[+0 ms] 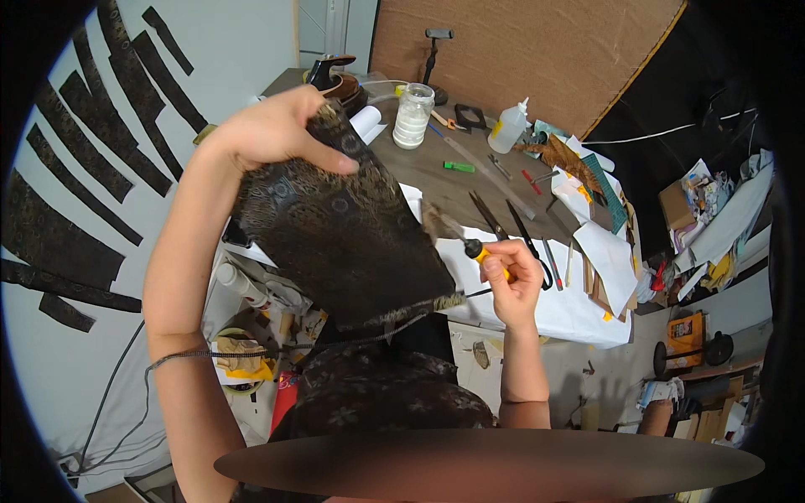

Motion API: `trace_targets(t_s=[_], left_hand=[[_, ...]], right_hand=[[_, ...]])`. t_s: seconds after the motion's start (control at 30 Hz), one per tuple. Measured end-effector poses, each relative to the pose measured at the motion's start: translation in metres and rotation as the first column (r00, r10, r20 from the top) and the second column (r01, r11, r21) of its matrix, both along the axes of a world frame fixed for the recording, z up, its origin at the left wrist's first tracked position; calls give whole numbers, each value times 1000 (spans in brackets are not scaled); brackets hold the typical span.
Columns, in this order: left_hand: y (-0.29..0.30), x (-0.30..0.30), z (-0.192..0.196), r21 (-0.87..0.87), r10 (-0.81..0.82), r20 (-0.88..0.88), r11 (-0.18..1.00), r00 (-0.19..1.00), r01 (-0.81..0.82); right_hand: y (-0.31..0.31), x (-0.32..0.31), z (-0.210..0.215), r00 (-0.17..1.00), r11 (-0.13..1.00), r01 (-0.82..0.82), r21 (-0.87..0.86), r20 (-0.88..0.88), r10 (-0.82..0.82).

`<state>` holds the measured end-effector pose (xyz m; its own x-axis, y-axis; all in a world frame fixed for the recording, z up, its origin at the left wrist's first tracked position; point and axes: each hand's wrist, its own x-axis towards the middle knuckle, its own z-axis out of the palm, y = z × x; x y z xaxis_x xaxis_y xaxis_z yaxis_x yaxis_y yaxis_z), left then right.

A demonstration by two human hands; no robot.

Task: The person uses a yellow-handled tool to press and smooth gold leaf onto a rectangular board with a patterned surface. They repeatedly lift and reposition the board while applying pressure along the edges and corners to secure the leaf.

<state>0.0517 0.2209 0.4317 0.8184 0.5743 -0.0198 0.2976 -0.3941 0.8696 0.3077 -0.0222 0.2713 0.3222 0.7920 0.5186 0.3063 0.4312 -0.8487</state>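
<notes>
A dark brown patterned piece of fabric (pixel 335 226), frayed along its lower edge, hangs in front of me above the table's near side. My left hand (pixel 281 126) grips its upper edge, thumb on the face towards me and fingers mostly hidden behind. My right hand (pixel 513 281) is closed round the yellow-and-black handle of a slim tool (pixel 476 250) that looks like a soldering iron. Its metal shaft points up and left to the fabric's right edge; the tip is blurred, so I cannot tell whether it touches. A dark cord (pixel 323 345) runs below the fabric towards the right hand.
On the table (pixel 428 172) are a jar (pixel 413 117), a squeeze bottle (pixel 508 127), a green object (pixel 459 167), scissors (pixel 527 230) and white paper (pixel 579 314). Dark cut pieces (pixel 109 126) hang on the left wall. A bin (pixel 239 356) of scraps stands below left.
</notes>
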Motion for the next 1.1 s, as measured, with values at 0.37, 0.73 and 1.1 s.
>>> trace_targets(t_s=[0.37,0.73,1.1], left_hand=[[13,-25,20,290,249,11,926,968,-241],[-8,-4,19,170,-80,14,982,997,77],[-16,1,22,275,-79,-32,958,996,85]], right_hand=[[-19,3,3,993,992,106,72,-53,-102],[34,-7,33,961,991,-36,132,276,-2],[35,-5,9,994,993,-111,43,-2,111]])
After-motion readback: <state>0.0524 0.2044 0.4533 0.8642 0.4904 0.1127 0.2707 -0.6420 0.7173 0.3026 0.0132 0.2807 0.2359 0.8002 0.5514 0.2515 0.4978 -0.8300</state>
